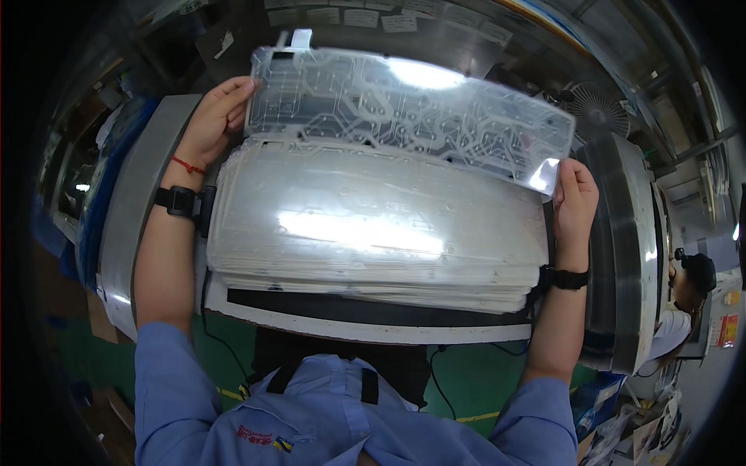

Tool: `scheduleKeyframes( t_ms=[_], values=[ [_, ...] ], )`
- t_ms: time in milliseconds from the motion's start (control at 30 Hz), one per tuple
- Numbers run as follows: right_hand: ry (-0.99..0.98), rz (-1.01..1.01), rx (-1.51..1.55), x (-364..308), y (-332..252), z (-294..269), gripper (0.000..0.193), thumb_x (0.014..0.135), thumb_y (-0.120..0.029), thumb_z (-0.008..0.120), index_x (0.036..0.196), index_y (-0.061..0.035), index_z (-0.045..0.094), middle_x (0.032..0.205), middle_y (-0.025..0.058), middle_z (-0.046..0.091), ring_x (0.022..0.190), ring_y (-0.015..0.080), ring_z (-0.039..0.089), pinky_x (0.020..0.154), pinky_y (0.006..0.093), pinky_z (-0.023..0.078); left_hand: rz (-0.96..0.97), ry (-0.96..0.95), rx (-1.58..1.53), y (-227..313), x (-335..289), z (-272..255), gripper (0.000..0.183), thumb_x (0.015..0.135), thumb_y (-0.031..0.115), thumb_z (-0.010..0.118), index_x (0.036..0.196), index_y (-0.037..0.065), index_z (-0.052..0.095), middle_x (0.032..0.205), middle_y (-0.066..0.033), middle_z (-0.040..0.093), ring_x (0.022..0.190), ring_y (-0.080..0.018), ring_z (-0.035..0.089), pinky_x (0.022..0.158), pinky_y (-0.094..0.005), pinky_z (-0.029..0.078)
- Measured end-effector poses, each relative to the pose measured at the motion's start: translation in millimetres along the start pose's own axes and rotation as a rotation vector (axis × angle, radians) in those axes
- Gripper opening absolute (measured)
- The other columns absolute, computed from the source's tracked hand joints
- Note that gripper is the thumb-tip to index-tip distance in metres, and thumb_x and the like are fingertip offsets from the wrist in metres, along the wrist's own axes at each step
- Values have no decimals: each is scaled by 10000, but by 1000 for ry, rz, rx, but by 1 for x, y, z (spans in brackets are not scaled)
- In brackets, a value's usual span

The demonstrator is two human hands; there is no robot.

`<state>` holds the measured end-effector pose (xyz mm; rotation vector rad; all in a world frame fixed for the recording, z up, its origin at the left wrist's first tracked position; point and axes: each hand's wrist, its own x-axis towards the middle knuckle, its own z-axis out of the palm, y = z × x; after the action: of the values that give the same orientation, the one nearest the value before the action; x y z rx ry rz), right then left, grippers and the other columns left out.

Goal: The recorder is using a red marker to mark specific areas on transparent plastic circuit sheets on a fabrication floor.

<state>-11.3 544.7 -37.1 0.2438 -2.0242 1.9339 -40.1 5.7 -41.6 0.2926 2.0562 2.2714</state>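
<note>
Clear membrane sheet [408, 113] with printed circuit traces is being held up, tilted, between both hands, spanning from one to the other and catching glare from the light above. Left hand [211, 123] is gripping its left short edge, fingers curled over the top corner, thumb side hidden behind the sheet. Right hand [575, 203] is pinching the lower right corner, thumb pressed flat on the front face, other fingers behind and out of sight.

Directly under the sheet, between the two wrists, a thick stack of similar clear sheets [377, 229] is lying flat; the held sheet's lower edge is sitting just above or touching the stack's far edge, can't tell which. Stack is resting on a white-edged dark board [365, 318] on the desk [148, 194], whose grey surface is showing outboard of the left hand.

Both wrists are wearing black bands; left wrist is also carrying a thin red string [187, 165]. Blue sleeves are coming in from below.

Beyond the right hand, a fan [600, 109] is standing. Farther right of the right forearm, another person [684, 311] in a dark cap is sitting.
</note>
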Motion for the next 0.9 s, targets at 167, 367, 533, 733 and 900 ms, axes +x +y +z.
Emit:
scheduleKeyframes(
  t_ms=[167,367,533,733,900],
  values=[
    [56,24,106,-4,-10,8,174,951,-162,540,974,3,588,671,-14,551,537,38,439,519,178,345,122,69,-89,4,-3,10,331,994,341,427,1046,55,585,829,-28,649,626,-59,548,549,-181,400],
    [-4,-7,-15,0,-5,5,236,908,-70,576,1126,12,540,842,15,613,721,53,532,622,181,405,22,43,-13,2,-3,7,321,985,250,441,1210,36,522,1106,-94,629,942,-149,620,855,-254,486],
    [-47,0,-84,-2,-8,9,431,883,4,552,1297,26,433,907,21,585,747,57,529,644,172,407,12,65,17,5,-4,19,391,972,215,463,1315,28,466,1157,-85,600,1015,-137,581,876,-275,476],
    [-34,-2,-37,1,-1,5,406,878,24,535,1272,30,439,973,38,560,797,66,532,667,180,426,-33,-50,0,3,-3,12,318,984,247,447,1190,30,556,965,-2,638,725,-26,527,605,-156,418],
    [-42,-3,15,0,-3,8,403,882,18,546,1270,27,438,1004,50,556,835,75,542,700,190,443,-127,-26,57,6,-5,18,251,969,223,488,1111,36,576,901,-5,614,660,-32,508,560,-148,410]
  ],
)
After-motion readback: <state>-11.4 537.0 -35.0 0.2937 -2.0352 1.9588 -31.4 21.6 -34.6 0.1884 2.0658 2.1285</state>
